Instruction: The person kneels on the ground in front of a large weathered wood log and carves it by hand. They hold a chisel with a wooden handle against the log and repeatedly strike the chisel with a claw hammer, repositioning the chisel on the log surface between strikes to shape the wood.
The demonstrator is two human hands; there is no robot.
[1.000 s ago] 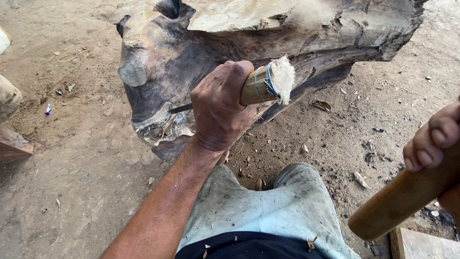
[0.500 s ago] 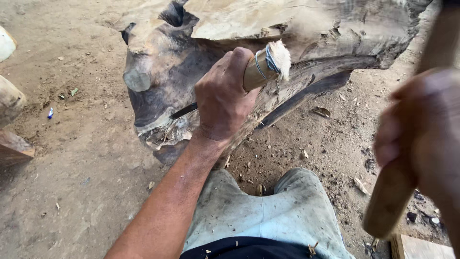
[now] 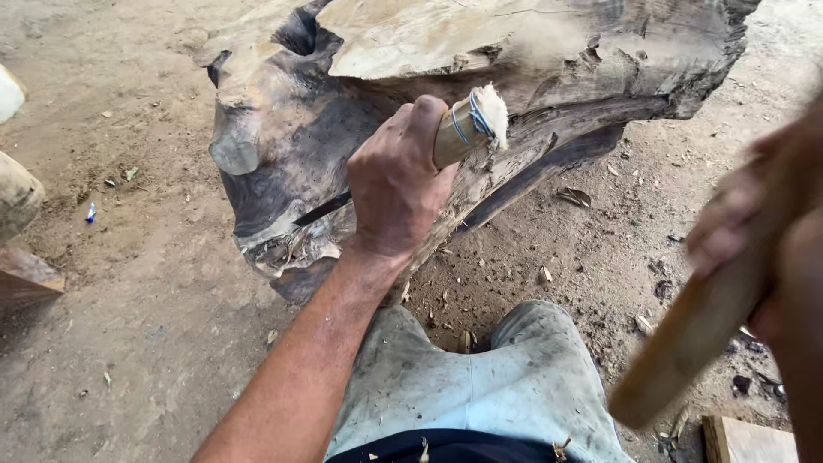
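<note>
Lower right: my right hand [image 3: 754,223], blurred, is seemingly wrapping around a wooden mallet [image 3: 694,334] | centre: my left hand [image 3: 399,184] is gripping a chisel [image 3: 459,129], frayed butt up, blade resting on the dark wood | top: the big carved log [image 3: 480,94] is lying on the dirt ground [image 3: 129,300].

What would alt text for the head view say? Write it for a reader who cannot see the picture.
A person's left hand grips a wooden-handled chisel, its blade set against a large dark carved log on a dirt floor. The right hand, blurred at the right edge, holds a raised wooden mallet. Wood chips lie on the ground around the person's pale, dusty trouser knee.
</note>
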